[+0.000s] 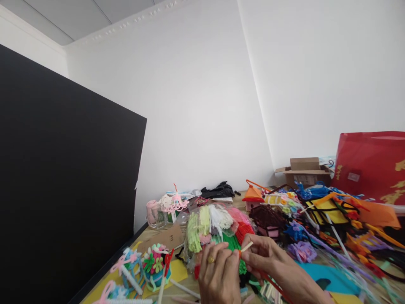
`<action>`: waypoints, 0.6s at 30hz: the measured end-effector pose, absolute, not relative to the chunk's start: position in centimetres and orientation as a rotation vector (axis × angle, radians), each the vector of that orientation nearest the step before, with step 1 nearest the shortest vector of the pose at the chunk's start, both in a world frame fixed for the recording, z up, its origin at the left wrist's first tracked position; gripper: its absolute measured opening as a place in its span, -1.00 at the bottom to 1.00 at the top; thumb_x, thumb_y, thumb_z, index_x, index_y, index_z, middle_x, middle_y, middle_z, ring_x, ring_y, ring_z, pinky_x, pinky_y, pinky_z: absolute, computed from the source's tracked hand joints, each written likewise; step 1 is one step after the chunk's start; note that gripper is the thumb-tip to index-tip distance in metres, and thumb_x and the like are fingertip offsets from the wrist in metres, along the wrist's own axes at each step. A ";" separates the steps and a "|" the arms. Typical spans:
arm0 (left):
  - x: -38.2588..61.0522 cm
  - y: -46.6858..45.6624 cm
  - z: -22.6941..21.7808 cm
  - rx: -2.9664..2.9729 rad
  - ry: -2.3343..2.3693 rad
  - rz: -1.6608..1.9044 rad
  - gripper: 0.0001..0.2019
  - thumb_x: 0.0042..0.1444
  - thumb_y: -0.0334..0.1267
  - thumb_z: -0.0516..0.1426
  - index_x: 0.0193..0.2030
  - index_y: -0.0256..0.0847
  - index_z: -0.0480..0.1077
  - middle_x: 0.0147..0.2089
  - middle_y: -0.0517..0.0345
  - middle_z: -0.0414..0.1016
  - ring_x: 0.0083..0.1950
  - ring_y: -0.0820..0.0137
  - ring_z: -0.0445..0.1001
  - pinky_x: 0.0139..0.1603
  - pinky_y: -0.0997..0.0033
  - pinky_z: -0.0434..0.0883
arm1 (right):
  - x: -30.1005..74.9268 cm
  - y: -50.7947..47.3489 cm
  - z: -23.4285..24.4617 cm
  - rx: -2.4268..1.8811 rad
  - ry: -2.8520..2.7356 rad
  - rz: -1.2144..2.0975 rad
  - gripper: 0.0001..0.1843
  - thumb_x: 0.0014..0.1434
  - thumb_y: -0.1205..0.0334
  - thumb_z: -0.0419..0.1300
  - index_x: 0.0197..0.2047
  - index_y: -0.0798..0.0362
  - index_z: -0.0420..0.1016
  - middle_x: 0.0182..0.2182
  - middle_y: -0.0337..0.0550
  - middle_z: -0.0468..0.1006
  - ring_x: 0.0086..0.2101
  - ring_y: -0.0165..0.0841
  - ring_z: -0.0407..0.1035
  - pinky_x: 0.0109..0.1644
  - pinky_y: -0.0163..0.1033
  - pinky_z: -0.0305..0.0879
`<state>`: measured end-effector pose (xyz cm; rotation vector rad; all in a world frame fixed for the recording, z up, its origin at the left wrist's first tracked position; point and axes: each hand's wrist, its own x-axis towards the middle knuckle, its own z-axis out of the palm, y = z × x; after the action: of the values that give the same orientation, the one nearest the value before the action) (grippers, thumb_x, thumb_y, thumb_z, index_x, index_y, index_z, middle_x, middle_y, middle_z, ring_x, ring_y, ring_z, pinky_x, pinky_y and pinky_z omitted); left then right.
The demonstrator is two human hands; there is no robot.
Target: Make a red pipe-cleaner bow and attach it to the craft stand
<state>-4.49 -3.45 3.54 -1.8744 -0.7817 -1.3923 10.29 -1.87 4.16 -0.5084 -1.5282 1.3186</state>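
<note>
My left hand (pixel 218 270) and my right hand (pixel 268 257) meet low in the middle of the view, both with fingers pinched. Between their fingertips they hold a thin pipe cleaner (pixel 246 247), pale at its upper end and orange where the fingers meet. A ring shows on my left hand. Just behind the hands lies a clear bag of bundled pipe cleaners (pixel 215 228) in green, white, pink and red. A red strand (pixel 272 283) runs under my right hand.
The wooden table (pixel 152 234) is crowded with pipe-cleaner crafts: small flower baskets (pixel 148 264) at the left, a little house (pixel 253 198) and a colourful heap (pixel 335 219) at the right. A big black panel (pixel 63 177) stands left. A cardboard box (pixel 305 171) and red bag (pixel 370 164) sit behind.
</note>
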 end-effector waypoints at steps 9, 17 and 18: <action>-4.9 -2.9 3.2 -2.099 -0.974 -1.300 -0.83 0.14 -0.46 0.01 -0.37 -0.17 0.37 -0.42 0.13 0.48 -0.33 0.31 0.47 -0.18 0.26 0.39 | 10.9 -1.2 3.8 -0.538 -1.683 1.222 -0.59 0.04 -0.13 0.23 -0.45 0.08 0.33 -0.63 -0.38 0.22 -0.61 -0.52 0.07 -0.55 -0.38 -0.04; -5.2 -4.3 4.5 -2.562 -1.592 -1.482 -0.90 0.07 -0.38 0.09 -0.38 -0.21 0.44 -0.42 0.16 0.51 -0.32 0.34 0.45 -0.28 0.46 0.33 | 11.7 -1.7 4.2 -0.556 -1.814 1.188 -0.60 0.11 -0.13 0.16 -0.42 0.08 0.34 -0.57 -0.36 0.17 -0.53 -0.48 -0.01 -0.48 -0.36 -0.06; -5.3 -4.5 4.7 -2.615 -1.663 -1.515 -0.89 0.07 -0.37 0.09 -0.36 -0.21 0.45 -0.43 0.18 0.51 -0.33 0.36 0.45 -0.29 0.48 0.33 | 11.7 -1.7 4.2 -0.559 -1.822 1.188 -0.60 0.12 -0.12 0.15 -0.40 0.08 0.35 -0.57 -0.35 0.18 -0.53 -0.48 0.00 -0.48 -0.36 -0.05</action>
<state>-5.26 -4.47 4.72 -2.6153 -1.6634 -1.5148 11.71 -1.72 4.17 -0.5595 -1.8224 1.1883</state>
